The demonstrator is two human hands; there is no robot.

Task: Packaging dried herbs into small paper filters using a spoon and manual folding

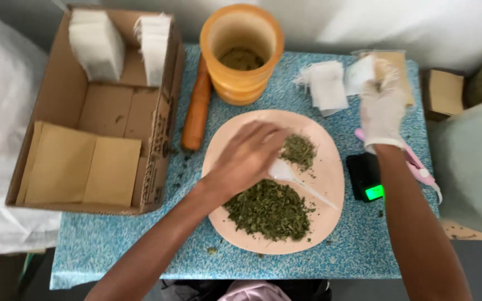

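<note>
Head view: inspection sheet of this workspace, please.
Surface: blue speckled table, herb crumbs scattered.
Job's things: pink plate with two piles of dried green herb; white plastic spoon; white filter bags.
Clutter: orange mortar, pestle, cardboard box of bags and brown envelopes, small scale with green display.
Hands: left hand bare, over the spoon; right hand gloved, on a bag.
Cables: nothing seen.
Surroundings: white sheeting either side.

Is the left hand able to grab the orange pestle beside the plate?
Probably yes. The left hand hovers over the pink plate, and the orange pestle lies just beside it with nothing between, though the hand holds a white spoon.
</note>
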